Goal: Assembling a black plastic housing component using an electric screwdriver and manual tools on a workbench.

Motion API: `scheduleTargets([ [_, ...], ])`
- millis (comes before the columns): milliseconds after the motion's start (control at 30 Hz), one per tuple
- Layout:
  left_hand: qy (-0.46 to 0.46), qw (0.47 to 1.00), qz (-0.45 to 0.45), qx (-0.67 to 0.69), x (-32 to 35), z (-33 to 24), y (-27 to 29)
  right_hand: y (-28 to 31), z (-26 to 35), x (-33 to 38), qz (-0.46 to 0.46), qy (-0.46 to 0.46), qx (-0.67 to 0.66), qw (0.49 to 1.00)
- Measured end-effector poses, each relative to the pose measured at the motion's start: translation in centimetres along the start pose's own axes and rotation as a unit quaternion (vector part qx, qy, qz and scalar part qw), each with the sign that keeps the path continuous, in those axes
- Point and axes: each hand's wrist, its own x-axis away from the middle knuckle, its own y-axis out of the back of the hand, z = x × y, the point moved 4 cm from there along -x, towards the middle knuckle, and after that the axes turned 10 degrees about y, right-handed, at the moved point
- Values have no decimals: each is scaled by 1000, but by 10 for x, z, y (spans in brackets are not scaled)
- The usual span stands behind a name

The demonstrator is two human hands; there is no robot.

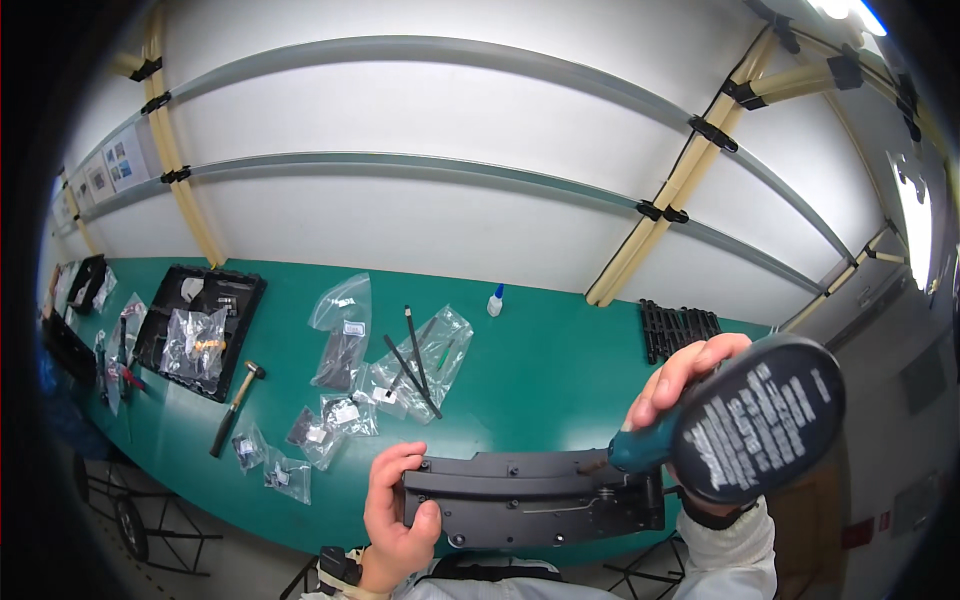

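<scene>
Head view, only one available. Left hand (395, 505) at bottom centre, fingers curled over the left end of a long dark plastic panel (530, 497), thumb on its near face, clamping it at the front edge of the green worktop (560, 370). Right hand (690, 385) at right of centre, wrapped tight around the grip of a teal cordless screwdriver (745, 425); its black battery base faces the camera and fills the lower right. Tool nose sits against the panel's upper right edge; bit and screw head are hidden, so can't tell whether a fastener is seated.

Progress, as a judgement: mid-fastening on the right end of the panel. Several holes along the panel look unfilled, but too small to confirm. Likely more points left.

Rest of worktop: clear bags of small parts (345, 345) left of centre, loose black rods (412, 355) across them, hammer (235, 405) at left, black tray (200, 325) at far left, small glue bottle (495, 298) near the back wall, black ribbed grille (678, 328) upper right of the panel.
</scene>
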Motion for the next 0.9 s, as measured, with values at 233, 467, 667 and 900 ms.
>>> scheduleTargets([
  [233,8,1000,6,2,0,1,0,-16,0,-1,-14,-69,-208,976],
  [467,1,1000,13,-11,-1,4,3,-48,24,-2,-83,-75,-8,994],
  [667,9,999,32,5,2,10,5,-43,23,-3,-102,-111,-66,986],
  [900,6,999,45,-25,0,9,10,-39,22,2,-97,-41,-42,994],
])
